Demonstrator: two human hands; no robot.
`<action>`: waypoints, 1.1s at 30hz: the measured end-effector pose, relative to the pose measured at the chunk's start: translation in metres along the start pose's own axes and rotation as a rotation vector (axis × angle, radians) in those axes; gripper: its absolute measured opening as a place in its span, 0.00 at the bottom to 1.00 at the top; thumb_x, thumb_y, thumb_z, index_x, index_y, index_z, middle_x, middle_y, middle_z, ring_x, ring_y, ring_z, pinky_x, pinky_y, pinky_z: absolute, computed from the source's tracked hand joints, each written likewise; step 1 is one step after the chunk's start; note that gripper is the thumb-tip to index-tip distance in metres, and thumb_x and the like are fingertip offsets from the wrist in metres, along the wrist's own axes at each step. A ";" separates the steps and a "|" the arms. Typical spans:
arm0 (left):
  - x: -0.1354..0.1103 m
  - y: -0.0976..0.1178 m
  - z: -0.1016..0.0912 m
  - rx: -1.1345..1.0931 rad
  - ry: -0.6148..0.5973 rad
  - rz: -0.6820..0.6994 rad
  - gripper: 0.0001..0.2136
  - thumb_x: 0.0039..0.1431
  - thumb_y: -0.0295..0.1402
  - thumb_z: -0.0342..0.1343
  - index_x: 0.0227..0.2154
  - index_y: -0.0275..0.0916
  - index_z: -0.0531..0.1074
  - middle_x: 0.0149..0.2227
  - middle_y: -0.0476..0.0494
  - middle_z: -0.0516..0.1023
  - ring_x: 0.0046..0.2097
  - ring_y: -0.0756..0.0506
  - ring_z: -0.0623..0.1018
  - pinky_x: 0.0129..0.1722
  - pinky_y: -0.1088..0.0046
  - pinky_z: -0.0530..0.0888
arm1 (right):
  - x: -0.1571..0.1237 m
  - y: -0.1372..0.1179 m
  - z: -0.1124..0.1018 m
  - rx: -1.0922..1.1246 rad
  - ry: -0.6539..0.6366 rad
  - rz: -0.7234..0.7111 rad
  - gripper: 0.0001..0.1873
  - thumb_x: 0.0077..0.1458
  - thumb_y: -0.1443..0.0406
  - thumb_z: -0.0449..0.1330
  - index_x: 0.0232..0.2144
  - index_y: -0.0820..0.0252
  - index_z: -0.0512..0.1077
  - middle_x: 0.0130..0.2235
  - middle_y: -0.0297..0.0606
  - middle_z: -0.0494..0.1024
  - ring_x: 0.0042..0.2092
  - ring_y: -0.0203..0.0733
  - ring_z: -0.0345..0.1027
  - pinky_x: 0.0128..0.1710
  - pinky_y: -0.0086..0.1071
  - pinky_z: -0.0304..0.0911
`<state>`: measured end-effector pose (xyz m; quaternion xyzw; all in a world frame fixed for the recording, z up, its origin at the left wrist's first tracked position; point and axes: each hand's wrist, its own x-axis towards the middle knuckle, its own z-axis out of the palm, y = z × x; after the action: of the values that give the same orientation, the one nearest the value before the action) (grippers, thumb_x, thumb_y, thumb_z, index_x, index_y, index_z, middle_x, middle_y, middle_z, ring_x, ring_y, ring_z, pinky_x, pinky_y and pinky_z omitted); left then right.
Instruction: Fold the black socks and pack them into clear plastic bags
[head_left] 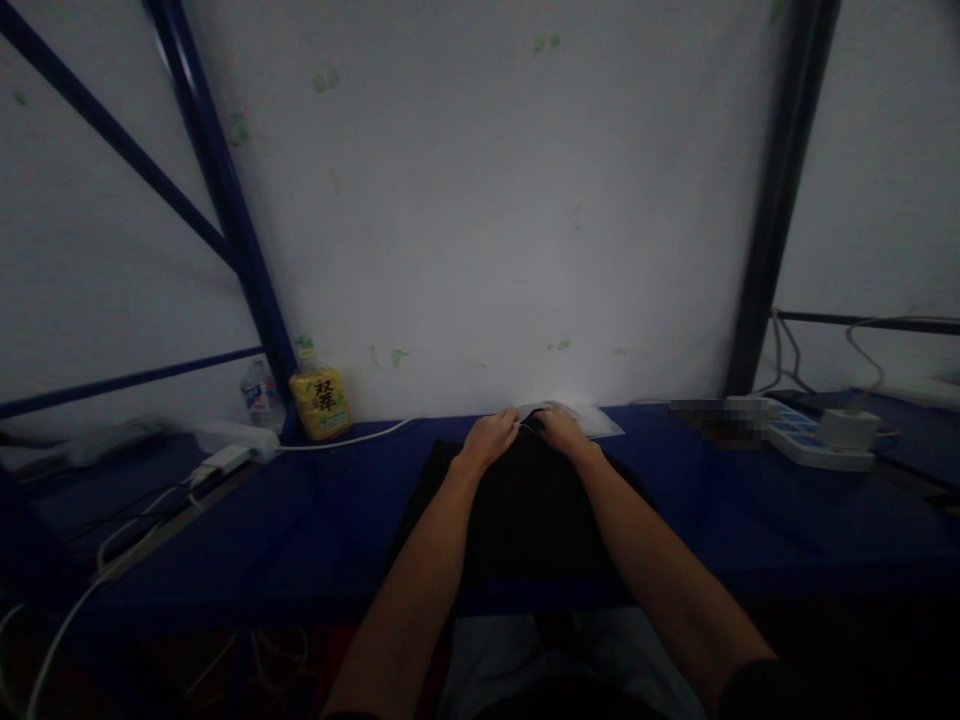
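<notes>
A black cloth item point(534, 520), perhaps a garment, lies spread on the blue table point(292, 530) in front of me. At its far edge my left hand point(491, 436) is closed, its fingers pinching the cloth. Close beside it, my right hand point(561, 430) also grips the dark edge with bent fingers. A thin pale line, like a string or tag loop, shows in the small gap between the hands. Behind the right hand lies a flat whitish sheet or plastic bag point(604, 422), partly covered. The fingertips are dim and partly hidden.
A yellow drink bottle point(322, 402) and a clear bottle point(261, 396) stand at the back left by a blue post point(240, 235). White power strips point(238, 440) with cables lie left; another power strip point(814, 440) with a plugged adapter point(849, 428) is right. A white wall point(480, 220) rises behind.
</notes>
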<state>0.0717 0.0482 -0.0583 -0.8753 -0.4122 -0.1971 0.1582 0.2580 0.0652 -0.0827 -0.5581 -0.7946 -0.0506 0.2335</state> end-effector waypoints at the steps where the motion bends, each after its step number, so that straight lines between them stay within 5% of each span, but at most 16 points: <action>1: 0.001 0.000 0.000 0.010 -0.026 -0.014 0.08 0.66 0.33 0.45 0.44 0.39 0.65 0.41 0.41 0.76 0.43 0.44 0.77 0.43 0.71 0.70 | 0.000 0.001 0.000 0.003 0.009 0.003 0.19 0.56 0.73 0.50 0.48 0.64 0.72 0.49 0.49 0.75 0.53 0.47 0.66 0.54 0.38 0.58; 6: 0.002 -0.004 -0.002 0.034 -0.071 -0.209 0.10 0.65 0.28 0.44 0.47 0.39 0.64 0.40 0.38 0.77 0.44 0.42 0.77 0.43 0.70 0.70 | 0.000 0.005 -0.011 0.159 0.124 -0.132 0.22 0.52 0.74 0.52 0.50 0.61 0.71 0.50 0.42 0.75 0.53 0.42 0.67 0.54 0.33 0.58; 13: 0.004 -0.015 0.003 -0.067 -0.095 -0.302 0.17 0.66 0.27 0.41 0.56 0.36 0.61 0.44 0.31 0.76 0.48 0.38 0.76 0.48 0.63 0.69 | -0.001 -0.008 -0.042 0.502 0.634 -0.104 0.18 0.57 0.66 0.50 0.47 0.59 0.72 0.47 0.40 0.78 0.48 0.42 0.70 0.50 0.35 0.62; 21: 0.018 0.004 0.017 -0.276 -0.183 -0.251 0.19 0.57 0.32 0.53 0.52 0.38 0.69 0.51 0.39 0.75 0.54 0.40 0.72 0.52 0.68 0.69 | -0.002 -0.021 -0.062 0.263 0.402 0.209 0.16 0.58 0.58 0.51 0.38 0.57 0.76 0.37 0.41 0.80 0.41 0.46 0.72 0.40 0.32 0.62; 24: 0.021 0.006 0.012 -0.337 -0.165 -0.301 0.25 0.53 0.34 0.56 0.55 0.36 0.66 0.57 0.35 0.69 0.59 0.36 0.66 0.56 0.60 0.64 | -0.005 -0.019 -0.071 0.251 0.426 0.366 0.17 0.58 0.58 0.50 0.38 0.59 0.76 0.38 0.45 0.79 0.42 0.47 0.71 0.41 0.33 0.61; 27: 0.023 0.001 -0.003 -0.410 -0.164 -0.383 0.19 0.61 0.38 0.46 0.48 0.30 0.71 0.50 0.29 0.74 0.54 0.37 0.72 0.51 0.61 0.69 | -0.009 -0.019 -0.079 0.304 0.508 0.443 0.18 0.59 0.58 0.49 0.41 0.61 0.75 0.40 0.47 0.79 0.43 0.48 0.71 0.42 0.34 0.61; 30: 0.023 -0.004 -0.024 -0.646 -0.342 -0.365 0.28 0.66 0.46 0.33 0.40 0.30 0.75 0.36 0.33 0.80 0.40 0.41 0.79 0.37 0.67 0.74 | -0.011 -0.029 -0.087 0.421 0.642 0.295 0.18 0.59 0.60 0.48 0.46 0.59 0.72 0.42 0.43 0.78 0.44 0.47 0.70 0.45 0.35 0.62; 33: 0.018 -0.007 -0.048 -1.027 -0.501 -0.280 0.31 0.64 0.50 0.32 0.43 0.30 0.73 0.36 0.32 0.80 0.37 0.41 0.79 0.32 0.68 0.74 | -0.018 -0.048 -0.094 0.540 0.697 -0.065 0.17 0.57 0.63 0.50 0.46 0.59 0.71 0.44 0.43 0.77 0.47 0.45 0.69 0.48 0.36 0.62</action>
<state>0.0665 0.0437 -0.0073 -0.7969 -0.4005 -0.1776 -0.4160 0.2489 0.0001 0.0018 -0.4016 -0.6702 -0.0336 0.6233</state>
